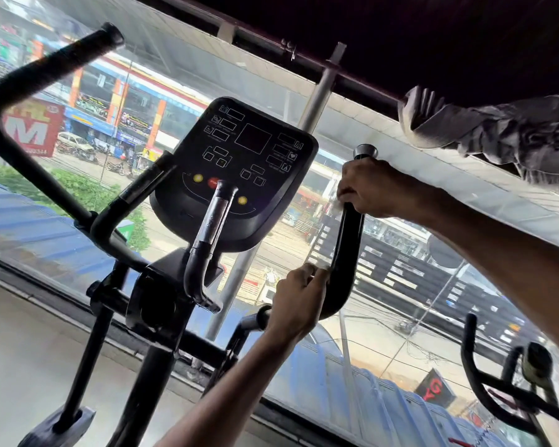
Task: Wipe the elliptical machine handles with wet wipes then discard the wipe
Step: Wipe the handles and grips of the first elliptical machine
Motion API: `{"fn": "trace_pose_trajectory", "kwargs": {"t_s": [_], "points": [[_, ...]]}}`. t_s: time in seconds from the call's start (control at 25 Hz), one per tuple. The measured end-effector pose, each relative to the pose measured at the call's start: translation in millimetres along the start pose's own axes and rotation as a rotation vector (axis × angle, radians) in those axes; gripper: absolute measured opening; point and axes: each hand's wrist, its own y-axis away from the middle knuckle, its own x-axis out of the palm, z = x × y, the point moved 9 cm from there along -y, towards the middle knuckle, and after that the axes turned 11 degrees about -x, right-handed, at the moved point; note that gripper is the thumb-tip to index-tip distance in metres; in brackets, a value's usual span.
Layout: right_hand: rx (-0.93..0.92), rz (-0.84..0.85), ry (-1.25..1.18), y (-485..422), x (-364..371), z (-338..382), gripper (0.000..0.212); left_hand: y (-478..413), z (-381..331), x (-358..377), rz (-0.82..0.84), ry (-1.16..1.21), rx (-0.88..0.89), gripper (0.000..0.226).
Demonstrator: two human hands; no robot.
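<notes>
Head view: the right hand [368, 188] is curled round the upper part of the elliptical's right handle [349, 243], just below its chrome end cap [365, 152]. A scrap of white wet wipe [337, 205] shows at its fingertips. The left hand [299, 296] grips the same handle lower down, at its bend. The console [239, 169] stands left of them, with the left handle [29, 82] beyond it. A grey cloth [497, 137] hangs at the upper right.

Large window [400, 301], grey cloth [497, 137] over dark rail [362, 84], neighbouring machine [534, 366], red sign [33, 130]
</notes>
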Motion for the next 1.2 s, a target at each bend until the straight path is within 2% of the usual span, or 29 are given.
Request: {"fn": "trace_pose_trajectory", "kwargs": {"t_s": [0.16,0.32,0.4,0.48,0.56,0.64,0.76,0.92,1.04,1.2], "points": [[-0.093,0.013,-0.171,23.9,15.3,49.9,0.016,13.6,5.7,-2.3,0.006,-0.024,0.048,0.041],[-0.105,-0.059,-0.231,43.8,16.4,71.4,0.015,17.1,10.7,-1.6,0.029,-0.028,0.084,0.034],[-0.172,-0.004,-0.290,52.1,21.1,86.3,0.015,16.6,13.8,-0.2,0.046,-0.013,0.086,0.029],[-0.254,0.046,-0.258,53.9,27.2,95.7,0.014,17.3,14.5,-0.4,0.051,-0.007,0.100,0.029],[-0.254,-0.086,-0.197,43.0,24.4,76.6,0.013,18.3,16.0,-1.2,0.047,0.007,0.112,0.028],[-0.141,-0.260,-0.101,32.9,17.2,40.6,0.015,22.4,19.3,-3.6,0.026,0.049,0.124,0.031],[-0.092,-0.314,-0.078,32.4,22.6,25.8,0.034,26.2,29.8,-10.5,-0.086,0.019,0.160,0.037],[-0.104,-0.277,-0.163,58.1,37.6,72.8,0.016,25.9,44.3,-12.8,-0.127,0.005,0.110,0.035],[-0.094,-0.206,-0.130,67.1,46.1,100.6,0.013,28.4,43.4,-13.2,-0.127,0.013,0.101,0.035],[-0.247,-0.349,-0.053,96.2,53.9,167.2,0.023,24.9,52.4,-16.9,-0.138,0.022,0.083,0.047]]}}
